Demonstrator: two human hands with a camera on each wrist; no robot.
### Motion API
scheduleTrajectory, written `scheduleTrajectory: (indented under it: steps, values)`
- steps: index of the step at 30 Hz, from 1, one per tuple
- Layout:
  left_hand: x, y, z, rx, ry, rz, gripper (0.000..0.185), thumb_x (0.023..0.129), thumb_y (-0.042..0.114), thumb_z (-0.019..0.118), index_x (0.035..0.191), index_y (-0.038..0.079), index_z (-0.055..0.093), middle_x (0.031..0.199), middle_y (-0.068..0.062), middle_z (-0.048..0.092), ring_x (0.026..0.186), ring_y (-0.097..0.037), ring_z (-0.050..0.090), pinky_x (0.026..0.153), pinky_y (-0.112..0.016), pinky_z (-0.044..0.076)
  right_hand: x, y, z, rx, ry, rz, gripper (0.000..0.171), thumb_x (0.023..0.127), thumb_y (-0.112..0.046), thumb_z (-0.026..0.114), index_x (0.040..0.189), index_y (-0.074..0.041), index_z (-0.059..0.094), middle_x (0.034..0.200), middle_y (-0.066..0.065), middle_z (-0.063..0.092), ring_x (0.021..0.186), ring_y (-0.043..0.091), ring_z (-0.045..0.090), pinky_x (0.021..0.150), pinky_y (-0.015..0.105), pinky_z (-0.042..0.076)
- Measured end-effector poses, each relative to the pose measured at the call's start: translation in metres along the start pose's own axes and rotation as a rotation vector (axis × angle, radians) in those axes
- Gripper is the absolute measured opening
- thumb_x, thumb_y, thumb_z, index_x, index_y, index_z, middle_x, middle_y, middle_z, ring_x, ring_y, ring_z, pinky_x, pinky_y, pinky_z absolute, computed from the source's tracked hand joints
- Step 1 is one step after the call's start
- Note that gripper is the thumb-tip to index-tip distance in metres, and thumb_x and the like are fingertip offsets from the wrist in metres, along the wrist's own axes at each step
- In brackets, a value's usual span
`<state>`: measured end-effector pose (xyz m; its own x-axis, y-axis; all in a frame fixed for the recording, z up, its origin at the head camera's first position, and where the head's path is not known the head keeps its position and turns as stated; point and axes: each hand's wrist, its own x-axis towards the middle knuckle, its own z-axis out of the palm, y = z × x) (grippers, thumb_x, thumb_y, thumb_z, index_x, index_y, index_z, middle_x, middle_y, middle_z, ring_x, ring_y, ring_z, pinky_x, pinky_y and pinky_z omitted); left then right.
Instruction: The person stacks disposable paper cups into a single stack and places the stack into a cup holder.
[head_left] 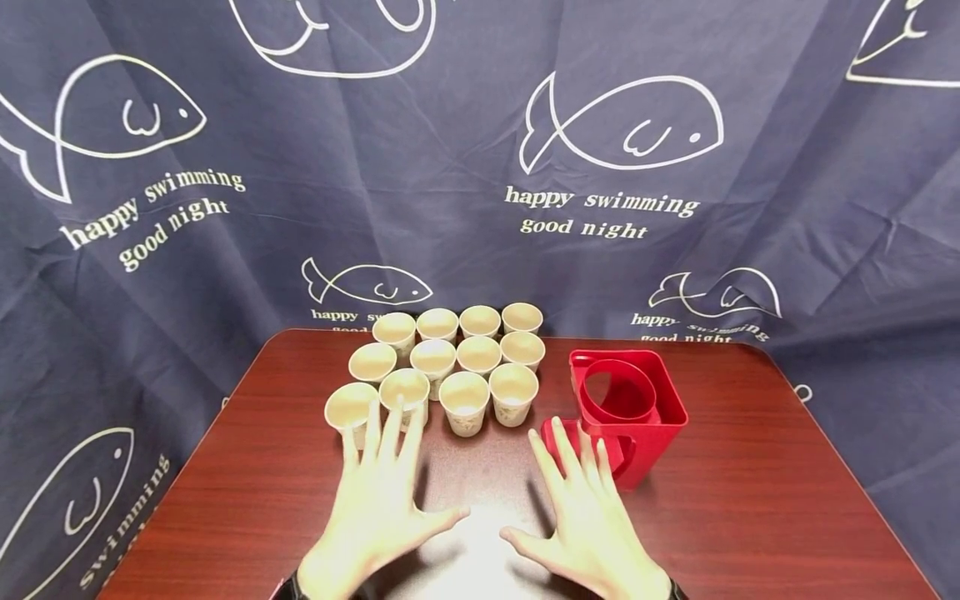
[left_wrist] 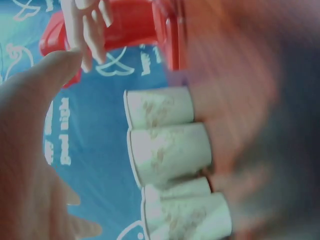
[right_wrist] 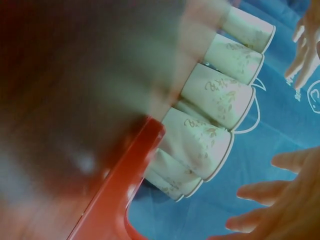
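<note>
Left hand lies flat above the table, fingers straight and spread wide, holding nothing; its fingertips reach just short of the two nearest paper cups. Right hand mirrors it, palm down, fingers splayed, likewise empty; its fingertips sit just beside the base of the red holder, possibly touching its low front lip, though contact cannot be confirmed. The cups, twelve in number, stand upright and mouth-up in a tight cluster of three rows at the far centre of the table, left of the holder and near it. The holder stands upright, its round opening facing up and empty. Both wrist views are blurred; they show only cup sides and red plastic. A dark blue cloth printed with fish hangs behind. Judgement: work stands at the outset, no cup yet taken. The next move calls for one hand to close round a front-row cup without toppling its neighbours.
</note>
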<state>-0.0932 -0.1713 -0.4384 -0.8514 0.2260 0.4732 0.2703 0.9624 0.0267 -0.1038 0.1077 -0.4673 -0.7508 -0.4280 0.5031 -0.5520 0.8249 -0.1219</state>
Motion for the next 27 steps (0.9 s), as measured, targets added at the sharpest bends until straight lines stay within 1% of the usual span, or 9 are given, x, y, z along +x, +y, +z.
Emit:
scheduleTrajectory:
  steps: [1, 3, 6, 8, 10, 15, 17, 23, 27]
  values:
    - [0.001, -0.004, -0.001, 0.005, 0.005, -0.008, 0.137, 0.058, 0.088, 0.071, 0.160, 0.005, 0.032, 0.162, -0.021, 0.038, 0.151, -0.049, 0.028, 0.114, -0.076, 0.018, 0.002, 0.000, 0.000, 0.010, 0.001, 0.001, 0.119, 0.066, -0.076, 0.079, 0.160, -0.015, 0.038, 0.165, 0.017, 0.035, 0.150, 0.050, 0.030, 0.130, 0.049, 0.003]
    - [0.002, -0.011, -0.004, 0.006, 0.003, -0.028, 0.136, 0.061, 0.086, 0.071, 0.160, 0.003, 0.030, 0.162, -0.023, 0.037, 0.152, -0.047, 0.029, 0.114, -0.077, 0.018, 0.005, -0.002, 0.001, 0.032, 0.000, 0.007, 0.118, 0.067, -0.076, 0.079, 0.160, -0.016, 0.037, 0.164, 0.018, 0.037, 0.150, 0.049, 0.030, 0.130, 0.047, 0.004]
    - [0.004, -0.022, -0.008, -0.002, -0.011, -0.075, 0.133, 0.066, 0.083, 0.070, 0.162, 0.003, 0.025, 0.163, -0.024, 0.033, 0.153, -0.047, 0.024, 0.114, -0.078, 0.016, 0.011, -0.004, 0.003, 0.058, -0.016, 0.028, 0.118, 0.068, -0.076, 0.078, 0.161, -0.018, 0.035, 0.164, 0.018, 0.037, 0.152, 0.049, 0.028, 0.128, 0.052, 0.015]
    - [0.005, -0.030, -0.011, -0.013, -0.024, -0.113, 0.131, 0.068, 0.081, 0.070, 0.163, 0.005, 0.022, 0.164, -0.025, 0.030, 0.154, -0.049, 0.019, 0.113, -0.079, 0.016, 0.014, -0.006, 0.004, 0.070, -0.032, 0.045, 0.117, 0.069, -0.076, 0.078, 0.162, -0.019, 0.034, 0.164, 0.017, 0.036, 0.152, 0.048, 0.028, 0.124, 0.057, 0.024]
    - [0.006, -0.038, -0.013, -0.025, -0.032, -0.153, 0.130, 0.069, 0.080, 0.071, 0.164, 0.006, 0.020, 0.165, -0.025, 0.028, 0.154, -0.053, 0.015, 0.112, -0.079, 0.016, 0.017, -0.006, 0.006, 0.077, -0.045, 0.055, 0.117, 0.069, -0.076, 0.077, 0.162, -0.019, 0.034, 0.165, 0.016, 0.036, 0.152, 0.049, 0.028, 0.119, 0.061, 0.030]
    - [0.009, -0.058, -0.017, -0.069, -0.021, -0.235, 0.131, 0.069, 0.075, 0.075, 0.165, 0.008, 0.016, 0.166, -0.025, 0.026, 0.154, -0.054, 0.013, 0.111, -0.080, 0.017, 0.023, -0.004, 0.010, 0.098, -0.064, 0.074, 0.115, 0.071, -0.074, 0.077, 0.161, -0.017, 0.034, 0.166, 0.016, 0.033, 0.151, 0.049, 0.030, 0.119, 0.060, 0.032]
    - [0.010, -0.065, -0.016, -0.083, -0.021, -0.260, 0.131, 0.070, 0.075, 0.075, 0.165, 0.008, 0.015, 0.166, -0.025, 0.026, 0.154, -0.054, 0.013, 0.110, -0.081, 0.019, 0.025, -0.002, 0.012, 0.108, -0.068, 0.084, 0.115, 0.071, -0.073, 0.077, 0.161, -0.016, 0.034, 0.166, 0.017, 0.033, 0.151, 0.049, 0.030, 0.118, 0.060, 0.034]
    - [0.011, -0.086, -0.009, -0.144, -0.054, -0.351, 0.128, 0.076, 0.075, 0.073, 0.165, 0.005, 0.014, 0.168, -0.024, 0.021, 0.154, -0.055, 0.010, 0.109, -0.082, 0.020, 0.031, 0.000, 0.016, 0.149, -0.080, 0.120, 0.115, 0.071, -0.072, 0.078, 0.162, -0.017, 0.033, 0.165, 0.019, 0.034, 0.151, 0.050, 0.030, 0.115, 0.064, 0.038]
    - [0.011, -0.099, -0.004, -0.183, -0.079, -0.401, 0.129, 0.077, 0.075, 0.073, 0.165, 0.004, 0.011, 0.167, -0.026, 0.023, 0.152, -0.058, 0.014, 0.108, -0.081, 0.025, 0.035, -0.002, 0.018, 0.185, -0.108, 0.154, 0.114, 0.073, -0.074, 0.076, 0.163, -0.019, 0.031, 0.167, 0.016, 0.031, 0.153, 0.047, 0.026, 0.109, 0.068, 0.041]
